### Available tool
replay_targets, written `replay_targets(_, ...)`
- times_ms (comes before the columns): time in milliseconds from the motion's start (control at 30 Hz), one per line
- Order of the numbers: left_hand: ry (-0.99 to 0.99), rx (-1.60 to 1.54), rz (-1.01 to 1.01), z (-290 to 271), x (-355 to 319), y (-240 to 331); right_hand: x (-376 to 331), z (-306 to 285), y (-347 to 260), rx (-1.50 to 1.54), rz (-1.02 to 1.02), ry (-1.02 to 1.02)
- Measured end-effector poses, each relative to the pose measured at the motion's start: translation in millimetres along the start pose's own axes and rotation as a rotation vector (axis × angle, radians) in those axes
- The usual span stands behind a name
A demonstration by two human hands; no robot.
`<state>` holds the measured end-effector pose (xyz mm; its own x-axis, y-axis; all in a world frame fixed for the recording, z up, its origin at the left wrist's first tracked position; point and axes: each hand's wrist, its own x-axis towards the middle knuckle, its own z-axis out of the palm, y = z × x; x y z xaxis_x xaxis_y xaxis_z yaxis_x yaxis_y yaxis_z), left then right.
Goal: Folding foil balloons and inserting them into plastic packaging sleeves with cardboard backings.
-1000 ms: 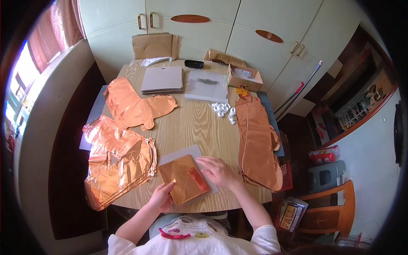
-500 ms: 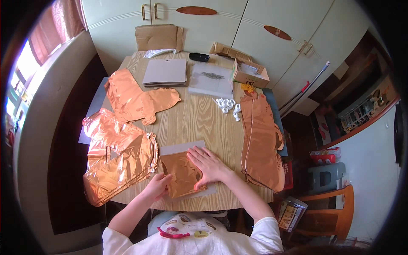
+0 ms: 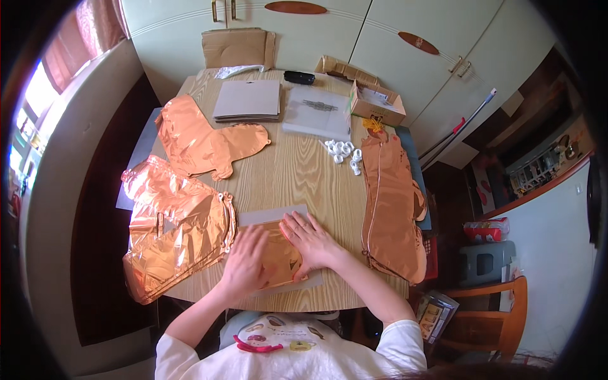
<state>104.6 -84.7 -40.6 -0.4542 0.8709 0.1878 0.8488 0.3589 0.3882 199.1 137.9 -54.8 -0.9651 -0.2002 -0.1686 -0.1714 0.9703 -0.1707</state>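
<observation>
A stack of grey cards [image 3: 248, 101] lies at the far side of the wooden table [image 3: 297, 171]. Just right of the stack sits a clear plastic packet [image 3: 316, 112], and further right an open cardboard box [image 3: 377, 103]. Behind the stack, a black remote-like object [image 3: 299, 77] and a brown paper bag [image 3: 235, 47] stand near the cabinets. Small white rings [image 3: 342, 152] cluster right of the stack, nearer the table's middle.

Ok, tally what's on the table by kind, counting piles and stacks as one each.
Rose-gold foil balloon piles, flat: 4
Grey card stacks or sheets: 2
Clear packet stack: 1
Open cardboard box: 1
White small-parts cluster: 1
Black remote-like object: 1
Total: 10
</observation>
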Motion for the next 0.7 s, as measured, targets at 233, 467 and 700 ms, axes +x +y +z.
replay_targets(233,-0.182,0.182,0.143,16,12,-19,-1,4,0,0.016,0.005,0.018)
replay_targets(467,-0.248,0.213,0.172,6,13,-25,-11,-4,10,0.027,-0.003,-0.007)
replay_targets(700,-0.343,0.231,0.226,-5,17,-29,-9,-18,2,-0.084,0.066,-0.132)
